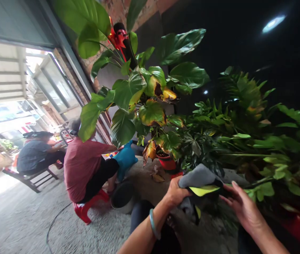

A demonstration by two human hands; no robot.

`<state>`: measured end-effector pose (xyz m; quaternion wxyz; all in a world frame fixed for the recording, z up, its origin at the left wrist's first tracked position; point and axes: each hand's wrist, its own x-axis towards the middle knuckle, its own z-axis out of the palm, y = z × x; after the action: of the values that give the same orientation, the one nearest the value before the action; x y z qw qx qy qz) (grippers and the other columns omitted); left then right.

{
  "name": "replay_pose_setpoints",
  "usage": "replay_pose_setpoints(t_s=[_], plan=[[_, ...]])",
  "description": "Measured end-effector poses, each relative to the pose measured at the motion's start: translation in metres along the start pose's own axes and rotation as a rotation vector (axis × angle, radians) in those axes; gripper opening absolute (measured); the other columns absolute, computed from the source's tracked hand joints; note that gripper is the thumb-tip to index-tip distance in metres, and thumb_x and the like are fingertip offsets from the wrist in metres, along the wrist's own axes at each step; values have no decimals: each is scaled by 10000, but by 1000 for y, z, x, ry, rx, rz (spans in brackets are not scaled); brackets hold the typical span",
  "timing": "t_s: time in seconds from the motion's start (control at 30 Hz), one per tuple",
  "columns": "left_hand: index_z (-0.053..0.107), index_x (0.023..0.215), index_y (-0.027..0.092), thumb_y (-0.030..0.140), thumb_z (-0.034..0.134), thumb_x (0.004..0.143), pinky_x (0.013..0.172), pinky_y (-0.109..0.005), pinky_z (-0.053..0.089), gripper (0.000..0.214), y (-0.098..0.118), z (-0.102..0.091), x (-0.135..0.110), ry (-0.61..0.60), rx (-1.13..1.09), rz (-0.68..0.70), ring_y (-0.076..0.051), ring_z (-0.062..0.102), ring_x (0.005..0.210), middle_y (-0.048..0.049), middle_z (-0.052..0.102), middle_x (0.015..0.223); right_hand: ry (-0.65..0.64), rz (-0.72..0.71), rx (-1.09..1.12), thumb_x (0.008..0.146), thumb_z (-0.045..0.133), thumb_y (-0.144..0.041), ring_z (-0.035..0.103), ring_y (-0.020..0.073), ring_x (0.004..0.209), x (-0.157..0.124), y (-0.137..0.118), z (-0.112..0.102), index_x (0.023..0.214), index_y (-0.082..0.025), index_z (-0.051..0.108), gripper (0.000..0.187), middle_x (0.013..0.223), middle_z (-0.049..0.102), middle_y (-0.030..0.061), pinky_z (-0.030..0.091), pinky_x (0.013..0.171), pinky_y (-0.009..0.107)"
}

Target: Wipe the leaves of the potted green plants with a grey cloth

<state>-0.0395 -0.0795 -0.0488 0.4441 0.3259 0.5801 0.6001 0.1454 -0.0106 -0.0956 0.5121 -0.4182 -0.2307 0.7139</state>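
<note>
The left hand (177, 192) is curled shut around a soft gray cloth (199, 177) with a yellow-green strip (204, 190) along one edge, and a pale green bangle (153, 224) sits on that wrist. The right hand (241, 208) is half open with its fingers spread, and its fingertips (231, 188) come right up to the cloth, but I cannot tell if they hold it. The cloth is just in front of a red pot (166, 163), where a big plant (139, 91) with wide, shiny, wavy leaves grows. Some leaves have gone yellow and brown. A bushy plant (245, 123) with thin, pointy leaves is just to the right of the pot. The cloth could slip if only one hand grips it. A hard bump could tip the pot, and a rough tug could tear the dry leaves. Left of the pot are a floppy blue bag (125, 158) and a round black tub (122, 197). Past them, a person in a red shirt (83, 169) sits on a red plastic stool (82, 210).
</note>
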Motion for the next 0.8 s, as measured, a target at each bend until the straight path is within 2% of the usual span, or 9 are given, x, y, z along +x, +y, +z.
replay_pose_setpoints(t_s=[0.07,0.17,0.27,0.33,0.4,0.5,0.63,0.73,0.8], plan=[[686,674,128,91,700,401,612,-258,445,276,19,-12,2,24,-13,104,-154,539,618,3,635,613,5,-2,6,553,764,-510,600,316,998,2,-2,-2,646,-274,633,286,764,701,49,550,738,467],[684,805,142,153,710,429,662,-254,471,377,52,-18,21,246,-123,262,-149,568,671,5,658,694,-10,-8,9,539,770,-527,586,301,1038,1,-2,0,637,-260,630,317,829,707,52,544,753,448],[670,879,151,200,712,474,693,-259,481,410,51,-12,36,377,-196,293,-146,586,714,-6,673,768,-24,-22,15,430,817,-532,551,308,1112,-1,0,7,617,-249,629,388,846,704,49,545,748,427],[674,791,150,166,700,459,620,-244,455,333,26,-8,31,328,-90,172,-130,550,631,10,643,675,-27,-31,23,344,844,-522,551,313,1108,-3,1,8,609,-251,635,433,822,704,47,554,707,409],[665,660,143,105,690,410,538,-234,401,254,-5,-10,16,175,74,-30,-115,489,536,31,581,548,-25,-32,26,299,859,-501,573,308,1054,-4,-1,7,615,-252,649,453,805,710,51,560,657,391],[712,704,132,122,697,427,541,-257,408,277,-30,-24,-6,-55,116,-190,-144,518,544,6,619,577,-10,-27,25,292,867,-472,602,280,942,-4,-5,1,619,-252,664,443,782,718,53,561,604,366],[725,808,128,164,694,450,621,-270,454,361,4,-35,1,110,29,54,-172,570,643,-11,665,666,-9,-31,24,341,856,-458,603,274,950,-3,-5,-1,602,-250,660,387,774,718,48,562,602,353],[699,916,138,221,700,490,713,-277,477,434,32,-25,25,257,-36,237,-171,583,745,-20,679,789,-25,-43,25,379,837,-437,590,296,1029,-2,1,4,609,-244,665,346,773,715,48,565,631,364],[683,880,140,206,689,487,695,-256,462,399,28,-14,34,289,0,238,-150,555,724,-5,654,761,-29,-48,24,390,828,-415,592,303,1035,-1,3,7,619,-238,674,327,792,718,58,567,637,374]])
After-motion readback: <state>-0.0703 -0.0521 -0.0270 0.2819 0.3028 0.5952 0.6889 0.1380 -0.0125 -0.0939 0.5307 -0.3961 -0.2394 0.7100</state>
